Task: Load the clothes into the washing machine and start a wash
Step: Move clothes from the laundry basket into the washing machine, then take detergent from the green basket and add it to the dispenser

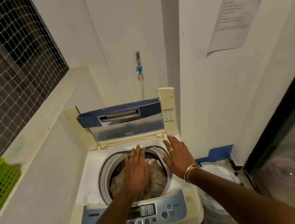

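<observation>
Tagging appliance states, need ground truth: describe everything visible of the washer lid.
The lid stands open, near upright at the back of the washing machine, hinged at its base. Yellowed cream plastic frame; blue band across the top with a recessed handle slot; tinted see-through panel below; small label on its right post. Fingertips of the right hand reach its right hinge corner; contact unclear.
</observation>
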### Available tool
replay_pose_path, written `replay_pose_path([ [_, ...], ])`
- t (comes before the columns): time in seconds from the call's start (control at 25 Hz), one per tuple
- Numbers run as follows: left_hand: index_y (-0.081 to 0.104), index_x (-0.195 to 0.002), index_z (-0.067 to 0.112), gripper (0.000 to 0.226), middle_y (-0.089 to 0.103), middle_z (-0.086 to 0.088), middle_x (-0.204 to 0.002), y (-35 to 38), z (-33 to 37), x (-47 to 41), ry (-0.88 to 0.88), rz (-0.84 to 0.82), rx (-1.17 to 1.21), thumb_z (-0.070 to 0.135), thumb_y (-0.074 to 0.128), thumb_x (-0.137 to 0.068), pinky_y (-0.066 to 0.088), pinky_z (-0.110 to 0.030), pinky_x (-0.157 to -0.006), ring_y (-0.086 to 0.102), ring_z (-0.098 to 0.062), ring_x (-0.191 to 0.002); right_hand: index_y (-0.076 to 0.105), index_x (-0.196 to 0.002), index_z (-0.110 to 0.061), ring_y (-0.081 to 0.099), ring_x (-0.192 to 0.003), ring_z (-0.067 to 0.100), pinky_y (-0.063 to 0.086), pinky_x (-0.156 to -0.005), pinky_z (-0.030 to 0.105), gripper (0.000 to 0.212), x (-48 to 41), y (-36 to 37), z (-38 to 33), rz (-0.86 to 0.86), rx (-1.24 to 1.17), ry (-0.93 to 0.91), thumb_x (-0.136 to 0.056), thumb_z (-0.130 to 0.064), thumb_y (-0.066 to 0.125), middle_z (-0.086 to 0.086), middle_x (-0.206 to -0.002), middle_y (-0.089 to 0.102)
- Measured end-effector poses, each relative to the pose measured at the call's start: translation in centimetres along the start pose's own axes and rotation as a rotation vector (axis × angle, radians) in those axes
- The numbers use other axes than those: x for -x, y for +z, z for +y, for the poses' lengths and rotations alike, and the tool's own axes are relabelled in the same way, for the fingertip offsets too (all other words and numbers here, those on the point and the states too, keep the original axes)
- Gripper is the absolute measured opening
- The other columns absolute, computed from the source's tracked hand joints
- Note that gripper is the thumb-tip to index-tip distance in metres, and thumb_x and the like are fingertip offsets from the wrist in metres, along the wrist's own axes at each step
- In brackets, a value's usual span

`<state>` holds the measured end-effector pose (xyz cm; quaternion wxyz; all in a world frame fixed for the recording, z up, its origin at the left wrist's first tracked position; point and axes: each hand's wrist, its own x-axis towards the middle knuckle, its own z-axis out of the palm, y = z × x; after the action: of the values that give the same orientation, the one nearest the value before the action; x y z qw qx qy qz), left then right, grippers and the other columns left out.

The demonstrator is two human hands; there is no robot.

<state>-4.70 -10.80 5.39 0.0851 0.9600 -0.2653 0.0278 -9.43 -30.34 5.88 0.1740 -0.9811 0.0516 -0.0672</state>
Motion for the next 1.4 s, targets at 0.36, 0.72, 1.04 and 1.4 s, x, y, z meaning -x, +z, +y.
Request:
replay_pose_path([
  [0.36, 0.03, -0.153, 0.024, 0.053, 0.023, 0.0, -0.163, 5.9, 11.6, -1.3, 0.301, -0.146, 0.022, 0.044, 0.023, -0.104, 0.014, -0.05, -0.123, 0.015, -0.02, -0.152, 0.032, -0.148, -0.015, 0.02, -0.147, 0.026, 0.022, -0.119, 0.048, 0.054, 7.8, 0.8, 9.5, -0.004, -0.092, 0.262, -0.099, -0.037, 0.038, 0.01, -0.158, 0.025],
  [0.72, 0.037, -0.148, 0.026, 0.05, 0.029, 0.001, -0.16, 9.1, 16.5, -1.9, 0.45, -0.25, -0.032, 0.045, 0.021, -0.106, 0.018, -0.051, -0.121, 0.016, -0.022, -0.151, 0.019, -0.153, -0.017, 0.014, -0.149, 0.022, 0.016, -0.121, 0.046, 0.055, 11.4, 3.2, 14.5, -0.077, -0.174, 0.401, -0.102, -0.036, 0.031, 0.006, -0.161, 0.019],
  [1.04, 0.034, -0.152, 0.022, 0.052, 0.026, -0.003, -0.161, 5.1, 11.1, -2.1, 0.2, -0.159, 0.065, 0.042, 0.022, -0.105, 0.009, -0.047, -0.123, 0.016, -0.023, -0.151, 0.045, -0.142, -0.01, 0.037, -0.139, 0.026, 0.029, -0.115, 0.039, 0.049, 6.2, 1.1, 9.7, 0.097, -0.205, 0.266, -0.1, -0.035, 0.042, 0.012, -0.148, 0.043],
  [1.4, 0.028, -0.154, 0.015, 0.077, 0.022, -0.011, -0.162, 0.3, -5.8, 0.7, -0.15, -0.051, -0.019, 0.05, 0.0, -0.091, 0.012, -0.049, -0.123, 0.017, -0.028, -0.151, 0.039, -0.147, -0.018, 0.026, -0.145, 0.02, 0.018, -0.121, 0.039, 0.053, -1.6, 3.2, -5.8, 0.076, -0.156, 0.013, -0.099, -0.041, 0.037, 0.004, -0.156, 0.033],
])
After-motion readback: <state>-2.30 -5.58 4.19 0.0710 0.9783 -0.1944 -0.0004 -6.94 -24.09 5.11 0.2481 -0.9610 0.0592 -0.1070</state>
